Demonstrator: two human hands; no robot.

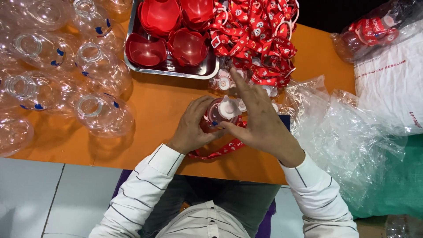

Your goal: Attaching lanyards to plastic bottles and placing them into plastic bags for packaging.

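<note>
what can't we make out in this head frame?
- Small bottle, head view: its lower body is hidden by the left hand and right hand; each grip's contact points are covered.
- Red strap: its upper end is hidden under the hands; attachment unclear.
- Metal tray: top cut off by the frame edge.
- Clear jars: the far-left ones are cut off by the edge.
- Bagged items, top right: blurred by plastic.

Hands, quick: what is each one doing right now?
Left hand: closed around the small red bottle.
Right hand: fingertips on the bottle's white cap, index finger extended.
</note>
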